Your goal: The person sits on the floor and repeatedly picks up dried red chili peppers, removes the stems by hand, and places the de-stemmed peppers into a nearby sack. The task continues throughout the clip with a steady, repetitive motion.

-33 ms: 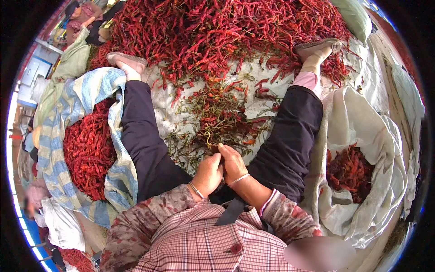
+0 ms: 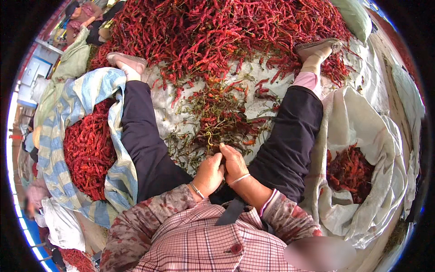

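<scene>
My left hand [image 2: 207, 174] and my right hand [image 2: 235, 170] are together between my legs, both with fingers closed. What they hold is mostly hidden by the fingers; a thin, curled yellow-green stem [image 2: 209, 138] shows just beyond the fingertips, touching or very near them. Under and beyond them lies a loose spread of red chilli peppers and green stems [image 2: 217, 118] on a pale sheet [image 2: 167, 106]. A large heap of dried red chillies [image 2: 208, 31] fills the far side, around my feet.
A blue-and-white striped sack [image 2: 59, 136] of red chillies is beside my left leg; a white sack [image 2: 369, 131] with darker chillies is beside my right. A pale green bag [image 2: 351, 16] lies at far right. Another person [image 2: 81, 16] is at upper left.
My right fingertips have shifted very slightly to the right. Nothing else has visibly moved.
</scene>
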A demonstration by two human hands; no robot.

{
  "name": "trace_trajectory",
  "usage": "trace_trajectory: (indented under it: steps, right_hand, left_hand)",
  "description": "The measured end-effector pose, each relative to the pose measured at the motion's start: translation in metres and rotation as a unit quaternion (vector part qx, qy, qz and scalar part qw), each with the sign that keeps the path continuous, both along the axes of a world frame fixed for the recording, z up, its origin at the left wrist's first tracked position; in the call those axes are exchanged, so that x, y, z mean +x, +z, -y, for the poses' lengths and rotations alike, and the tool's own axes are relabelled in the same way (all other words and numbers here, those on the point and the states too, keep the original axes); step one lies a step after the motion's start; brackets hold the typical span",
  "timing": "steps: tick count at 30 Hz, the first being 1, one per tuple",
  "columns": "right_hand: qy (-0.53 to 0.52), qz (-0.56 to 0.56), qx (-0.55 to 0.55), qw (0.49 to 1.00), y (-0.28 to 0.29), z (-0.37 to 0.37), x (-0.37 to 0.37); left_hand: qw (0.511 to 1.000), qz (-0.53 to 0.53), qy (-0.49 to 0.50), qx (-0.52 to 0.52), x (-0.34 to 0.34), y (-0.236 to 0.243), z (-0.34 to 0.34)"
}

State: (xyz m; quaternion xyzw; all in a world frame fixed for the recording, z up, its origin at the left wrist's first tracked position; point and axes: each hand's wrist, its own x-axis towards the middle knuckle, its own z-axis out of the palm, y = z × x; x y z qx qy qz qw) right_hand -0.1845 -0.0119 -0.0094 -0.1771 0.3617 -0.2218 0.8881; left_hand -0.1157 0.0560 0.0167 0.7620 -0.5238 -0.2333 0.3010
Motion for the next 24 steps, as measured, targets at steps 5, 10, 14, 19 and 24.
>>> trace_trajectory:
  steps: [5,10,14,19,24]
  right_hand:
    - [-0.043,0.015,0.066,0.997,-0.011,0.001,0.007]
    - [-0.043,0.03,0.042,0.998,-0.021,-0.001,0.0]
    - [0.002,-0.039,0.032,0.999,-0.014,0.005,-0.012]
    - [0.087,-0.081,-0.019,0.993,0.017,-0.009,-0.007]
    - [0.175,-0.054,-0.126,0.975,0.022,-0.01,-0.01]
  left_hand:
    - [0.986,0.135,-0.046,0.082,-0.003,0.016,0.007]
    - [0.96,0.257,-0.109,0.023,0.003,0.025,0.005]
    - [0.991,0.081,0.018,-0.106,0.006,0.046,0.003]
    - [0.974,-0.193,0.115,-0.005,0.044,0.017,-0.015]
    - [0.903,-0.387,0.178,0.058,0.045,0.027,-0.019]
